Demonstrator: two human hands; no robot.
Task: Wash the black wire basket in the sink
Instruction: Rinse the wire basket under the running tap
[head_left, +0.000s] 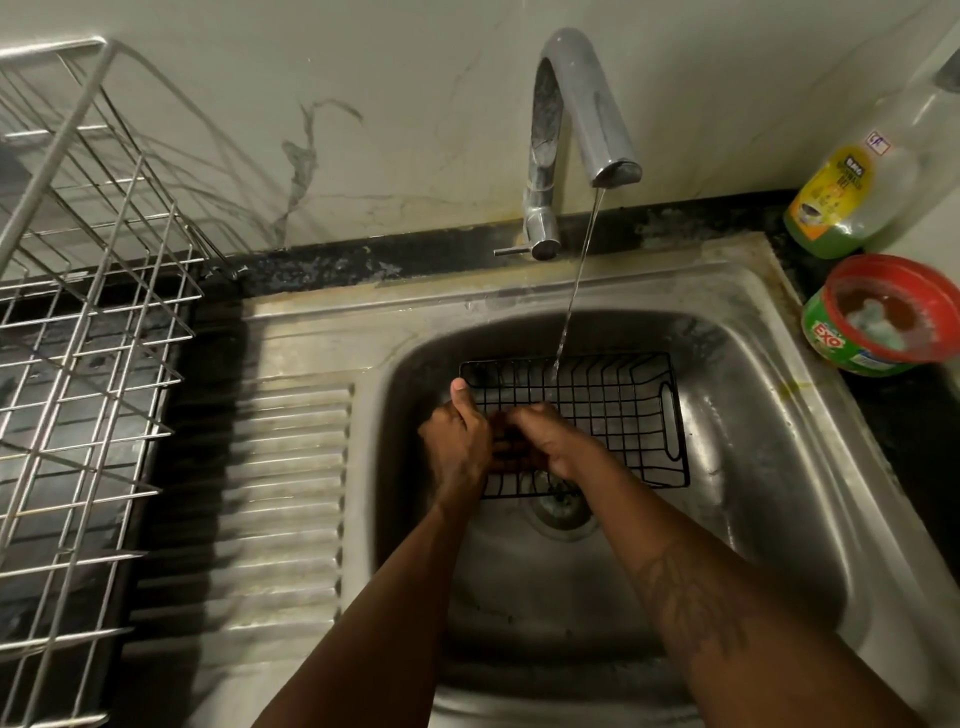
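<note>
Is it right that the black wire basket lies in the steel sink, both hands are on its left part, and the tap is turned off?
Not quite. The chrome tap is running: the head view shows a thin stream of water falling onto the black wire basket. The rest holds: the basket lies in the steel sink, with the left hand and right hand on its left part.

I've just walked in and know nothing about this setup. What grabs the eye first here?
Two bare hands meet in the middle of the steel sink: the left hand and right hand work on a black wire basket. A thin stream of water falls from the curved chrome tap onto the basket's far edge. At left stands a big silver wire dish rack.
</note>
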